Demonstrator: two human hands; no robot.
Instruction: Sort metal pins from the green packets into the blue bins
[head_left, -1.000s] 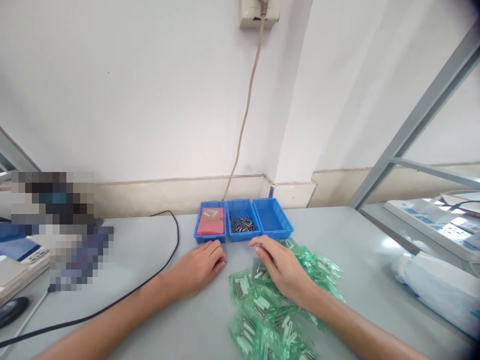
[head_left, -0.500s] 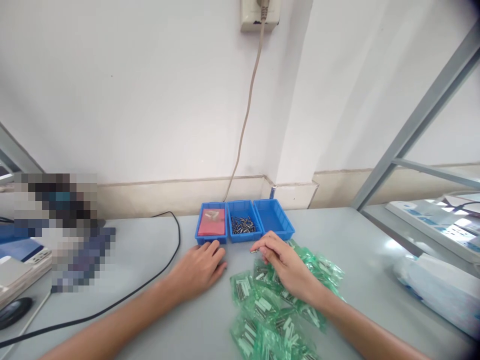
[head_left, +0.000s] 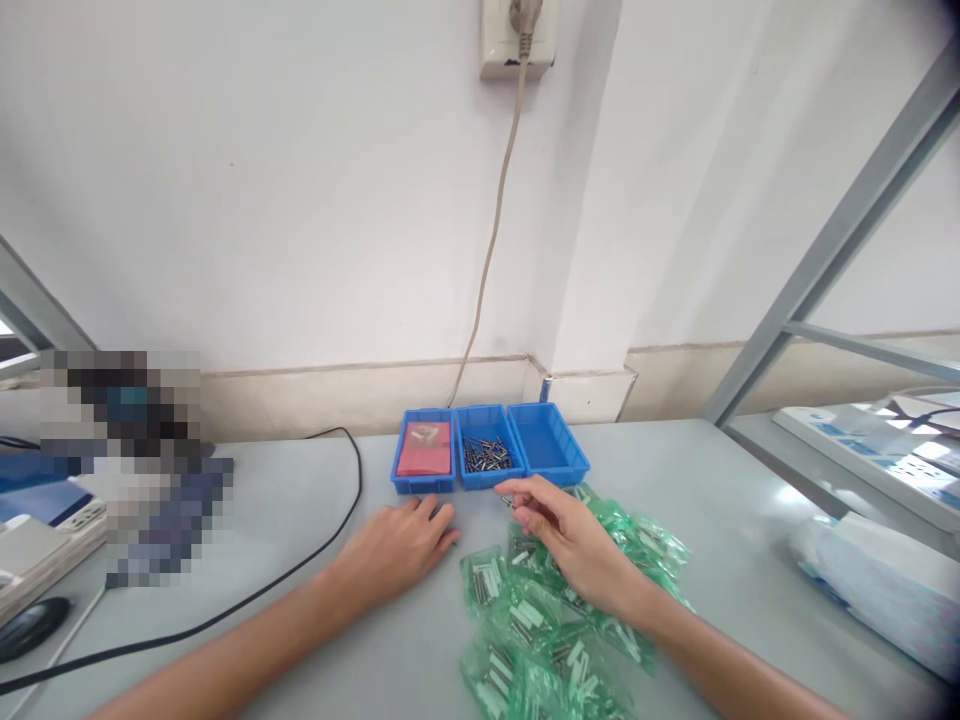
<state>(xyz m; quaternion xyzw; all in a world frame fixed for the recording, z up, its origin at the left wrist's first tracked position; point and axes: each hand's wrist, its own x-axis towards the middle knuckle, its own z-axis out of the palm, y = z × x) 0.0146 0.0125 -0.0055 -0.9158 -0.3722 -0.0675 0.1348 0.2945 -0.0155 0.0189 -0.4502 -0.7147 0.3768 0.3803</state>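
A pin is pinched by the fingers of the right hand, near the middle bin; the left hand is rested on the bench, fingers slightly spread. Were the pinch slackened, the pin could be dropped among the bags.

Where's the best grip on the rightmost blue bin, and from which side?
Take the bin by its right rim, probably from above and the right: that side stands free, while its left crowds the middle bin.

Bare forearms angled inward, left hand palm down — fingers slightly bent, right hand — thumb and forefinger pinching.
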